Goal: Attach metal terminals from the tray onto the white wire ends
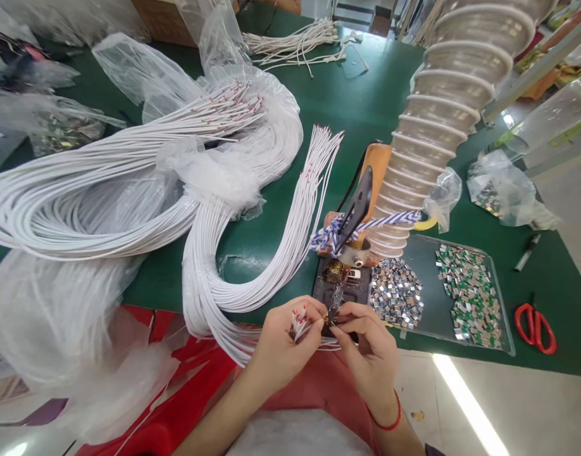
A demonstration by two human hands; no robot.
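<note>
My left hand (pixel 283 342) is closed around several white cables, and their red-tipped ends (pixel 299 322) poke out of the fist. Its thumb and forefinger pinch near the front of a dark fixture (pixel 321 288). Close beside it, my right hand (pixel 369 345) is also closed in a pinch at the fixture's front edge; whatever lies between those fingertips is too small to make out. Over the fixture stands an orange-handled tool (pixel 376 171) in a metal clamp, tied with blue-and-white rope (pixel 390 220). Small silver connectors (pixel 397 292) are piled just right of the fixture.
A wide ribbed hose (pixel 437 120) comes down behind the fixture. Thick bundles of white cable (pixel 95 234) and plastic wrap cover the left. On the right are a tray (pixel 509 339) with green-and-silver connectors (pixel 473 294), red scissors (pixel 535 329) and a marker (pixel 526 252).
</note>
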